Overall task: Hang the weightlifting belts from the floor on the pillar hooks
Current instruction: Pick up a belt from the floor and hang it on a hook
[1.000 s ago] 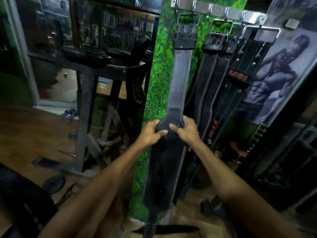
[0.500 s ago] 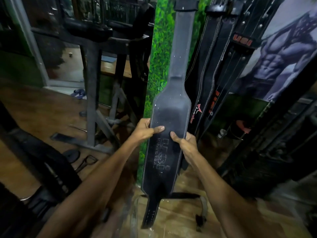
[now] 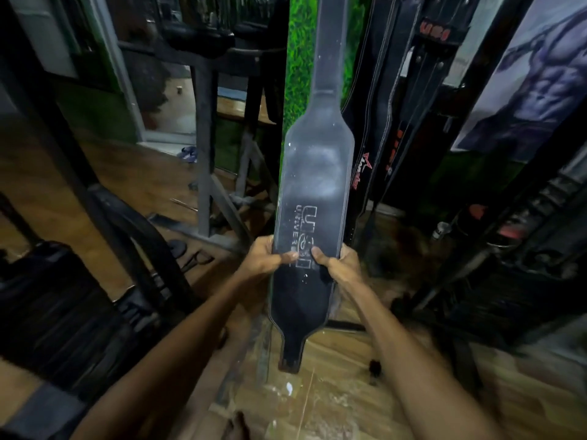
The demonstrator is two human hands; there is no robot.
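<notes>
Both hands have slid further down the belt (image 3: 317, 173) since the earlier frames: they were at the neck where it widens, now they sit low on the wide back panel, over the stamped logo. View has dropped too; hooks and buckles at the top are out of frame.

Left hand (image 3: 266, 258) grips the belt's left edge, thumb across the front face, fingers curled behind. Right hand (image 3: 341, 265) mirrors it on the right edge, thumb on the front near the logo. Both are closed on the belt; neither is pinching hard as far as I can tell.

Belt position: hanging vertical against the green pillar (image 3: 298, 58), upper strap running out of the top of the view, narrow tail end dangling just above the wooden floor (image 3: 333, 401). Other hung belts (image 3: 394, 122) sit just to its right, overlapping at the edge.

Step, as I read it: this belt is already on its hook, and the hands are running down it to straighten and settle it. Can't confirm the hook seating since it's off frame.

Next move: let go with both hands, check that it hangs free and flat beside its neighbours, then look down for whatever is left. A dark strap (image 3: 346, 326) lies on the floor just behind the belt's tail, likely another belt but too dark to be sure.
</notes>
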